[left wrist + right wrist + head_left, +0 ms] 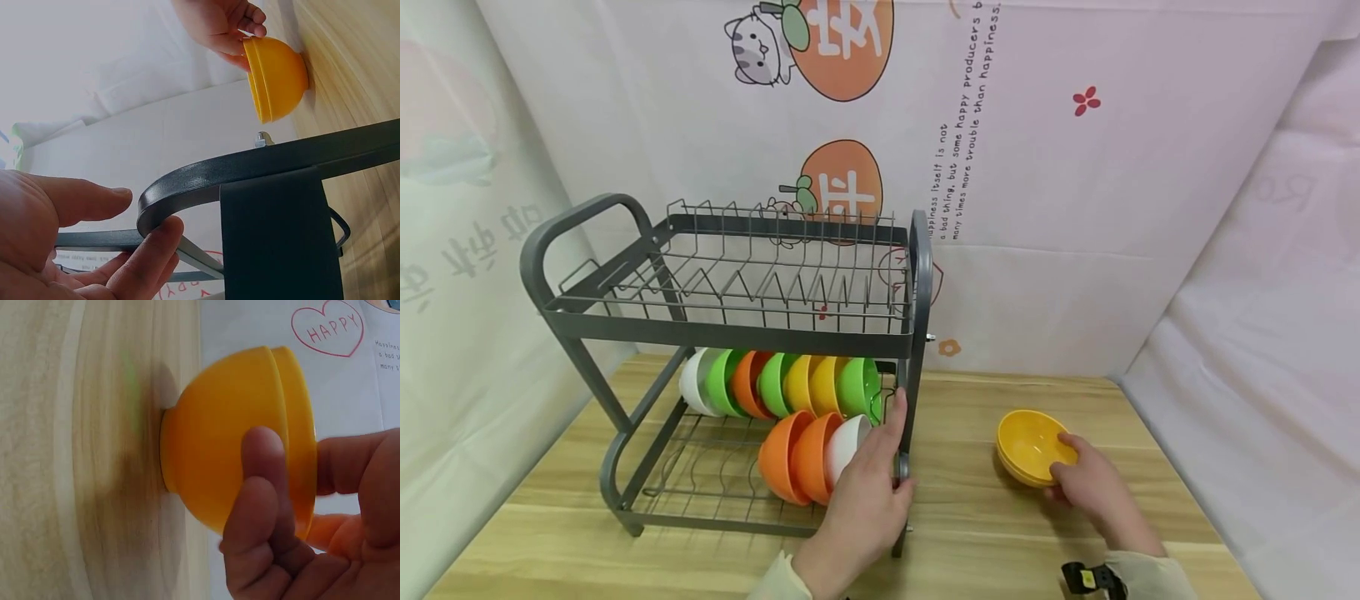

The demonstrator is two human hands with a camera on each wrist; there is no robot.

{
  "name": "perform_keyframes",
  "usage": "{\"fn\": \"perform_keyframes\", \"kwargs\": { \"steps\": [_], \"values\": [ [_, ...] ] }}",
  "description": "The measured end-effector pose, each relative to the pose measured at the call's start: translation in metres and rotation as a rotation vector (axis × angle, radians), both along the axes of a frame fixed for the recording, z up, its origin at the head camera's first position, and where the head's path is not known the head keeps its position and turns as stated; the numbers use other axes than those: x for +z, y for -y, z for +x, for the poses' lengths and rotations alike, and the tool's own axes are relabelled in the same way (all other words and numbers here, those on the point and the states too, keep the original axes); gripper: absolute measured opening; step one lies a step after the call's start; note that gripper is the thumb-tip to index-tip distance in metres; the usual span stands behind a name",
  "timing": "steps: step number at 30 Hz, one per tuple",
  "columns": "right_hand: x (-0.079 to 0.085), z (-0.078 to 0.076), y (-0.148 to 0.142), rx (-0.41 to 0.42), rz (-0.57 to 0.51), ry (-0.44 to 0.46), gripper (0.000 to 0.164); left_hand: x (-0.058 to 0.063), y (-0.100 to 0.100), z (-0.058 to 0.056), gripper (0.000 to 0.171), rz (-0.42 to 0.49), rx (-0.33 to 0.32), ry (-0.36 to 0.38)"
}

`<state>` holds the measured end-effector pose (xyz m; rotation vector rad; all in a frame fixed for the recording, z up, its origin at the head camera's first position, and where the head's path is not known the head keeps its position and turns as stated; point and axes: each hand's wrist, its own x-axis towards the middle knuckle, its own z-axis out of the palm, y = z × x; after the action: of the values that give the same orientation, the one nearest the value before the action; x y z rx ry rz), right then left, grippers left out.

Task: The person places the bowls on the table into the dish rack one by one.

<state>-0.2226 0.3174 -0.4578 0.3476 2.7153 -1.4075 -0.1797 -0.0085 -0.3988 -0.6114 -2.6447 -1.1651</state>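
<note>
Two nested yellow bowls [1028, 442] stand upright at the right of the wooden table. My right hand [1093, 477] pinches their rim from the right side, thumb at the inside and fingers round the outside, as the right wrist view [231, 431] shows from close up. My left hand [867, 492] is at the front right post of a dark grey two-tier dish rack [730, 335]. Its index finger points up along the post and the thumb stands apart. In the left wrist view, a fingertip touches the rack's curved frame end [181, 187].
On the rack's lower tier, a back row holds white, green, orange and yellow bowls [823, 385] on edge. In front of them lean two orange bowls [781, 458] and a white bowl [846, 442]. Wire dividers line the upper tier. A printed cloth [1037, 308] hangs behind the table [977, 517].
</note>
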Motion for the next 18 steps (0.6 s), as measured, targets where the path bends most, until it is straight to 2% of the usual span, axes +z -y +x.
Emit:
{"fn": "perform_keyframes", "kwargs": {
  "steps": [2,10,18],
  "values": [
    [0.001,0.0,0.001,-0.003,0.031,-0.013,0.063,0.0,0.0,0.0,0.109,0.0,-0.002,0.005],
    [0.011,0.002,0.003,0.033,0.267,-0.062,0.063,0.001,0.0,0.0,0.11,0.0,-0.006,0.023],
    [0.016,0.002,0.003,0.035,0.305,-0.103,0.064,0.001,0.001,0.0,0.111,0.008,-0.013,-0.004]
  ]
}}
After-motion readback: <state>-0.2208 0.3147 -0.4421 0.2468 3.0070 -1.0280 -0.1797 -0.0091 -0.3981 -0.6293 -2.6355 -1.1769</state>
